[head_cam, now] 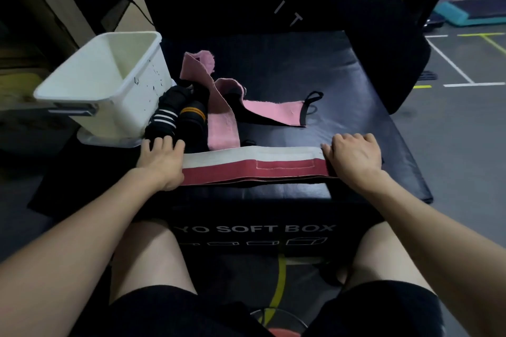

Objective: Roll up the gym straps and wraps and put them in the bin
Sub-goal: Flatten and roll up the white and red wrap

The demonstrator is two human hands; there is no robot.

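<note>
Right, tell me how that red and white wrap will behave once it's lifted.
The wrap lies flat and thin between the left hand and right hand, so it will probably sag and dangle. It looks like light fabric. Its stitched patch may be slightly stiffer, and it should roll easily.

The black box (246, 230) carries white lettering "YO SOFT BOX" on its front face; behind the box, a leaning black pad (315, 3) shows "FIT".
</note>
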